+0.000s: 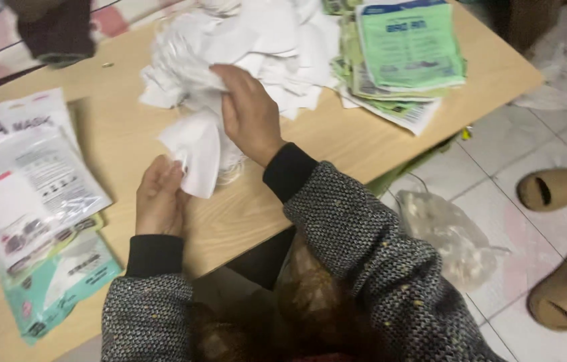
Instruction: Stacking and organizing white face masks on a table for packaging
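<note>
Head view: left hand [159, 196] pinches lower edge of white folded mask [195, 151] near front of wooden table [122, 137]. Right hand [248, 110] rests palm-down, fingers spread on mask's top edge, touching loose pile of white masks [256, 40]. Green packet stack [407, 53] beyond pile. Packaged masks [28, 201] lie left. Tan slippers [565, 241] on tiled floor.

Left hand [160, 196]: pinching folded white fabric face mask [197, 151]. Right hand [248, 110]: resting on heap of loose white masks [256, 40]. Light wooden table [116, 134]: stack of green printed packets [407, 50], clear plastic mask packages [25, 188].
</note>
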